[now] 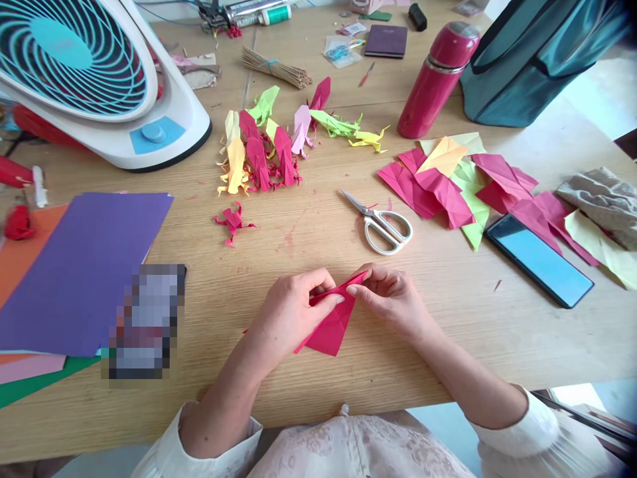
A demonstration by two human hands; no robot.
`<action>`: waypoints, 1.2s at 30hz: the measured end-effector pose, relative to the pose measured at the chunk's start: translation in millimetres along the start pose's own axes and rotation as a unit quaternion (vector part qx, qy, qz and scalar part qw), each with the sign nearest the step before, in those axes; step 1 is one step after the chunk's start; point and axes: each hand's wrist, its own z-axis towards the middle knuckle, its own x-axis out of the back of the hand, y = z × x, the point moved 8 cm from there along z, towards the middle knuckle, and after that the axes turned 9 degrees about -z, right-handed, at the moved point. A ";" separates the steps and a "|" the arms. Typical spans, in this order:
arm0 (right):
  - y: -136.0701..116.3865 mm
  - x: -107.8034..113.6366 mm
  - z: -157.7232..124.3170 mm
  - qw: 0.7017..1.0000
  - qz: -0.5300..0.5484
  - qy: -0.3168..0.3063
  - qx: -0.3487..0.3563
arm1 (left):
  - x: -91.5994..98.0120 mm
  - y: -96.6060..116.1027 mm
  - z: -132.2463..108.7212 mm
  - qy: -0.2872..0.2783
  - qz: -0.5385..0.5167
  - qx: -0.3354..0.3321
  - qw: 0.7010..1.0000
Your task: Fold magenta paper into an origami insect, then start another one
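Note:
Between my two hands is a sheet of red folding paper [329,330], partly folded, its lower part hanging toward the table's front edge. My left hand [297,305] pinches the paper's upper edge between thumb and fingers. At the upper right corner, my right hand [393,297] grips the same sheet with thumb and forefinger. Part of the paper is hidden behind the left hand. Beyond the hands lie white-handled scissors [387,229], blades pointing to the far left. A small red folded paper figure [233,223] rests past my left hand.
Folded paper figures [257,159] stand in a group farther back. Creased paper pieces [438,179] and a phone [540,259] lie right, near a red flask [438,83] and teal bag [527,66]. Coloured sheets [84,265], a pixelated device [149,318] and a fan [149,133] are left.

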 end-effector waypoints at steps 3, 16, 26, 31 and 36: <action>1.4 -0.3 0.2 1.000 0.001 -0.001 -0.001 | -0.1 1.4 -0.1 0.002 0.007 -0.006 1.000; -3.7 4.4 -3.8 0.999 -0.038 -0.010 -0.015 | -1.8 0.5 -0.1 0.000 0.006 -0.010 1.000; -2.6 9.5 0.2 0.999 0.006 0.043 -0.012 | -1.3 0.5 -1.1 0.008 0.001 -0.008 1.000; -1.2 11.3 0.8 0.998 0.021 0.051 -0.008 | -2.3 -0.7 -0.5 0.007 0.010 -0.008 1.000; -2.4 10.1 0.0 1.000 0.005 0.027 0.004 | -1.1 -0.8 -0.2 0.008 0.015 -0.007 1.000</action>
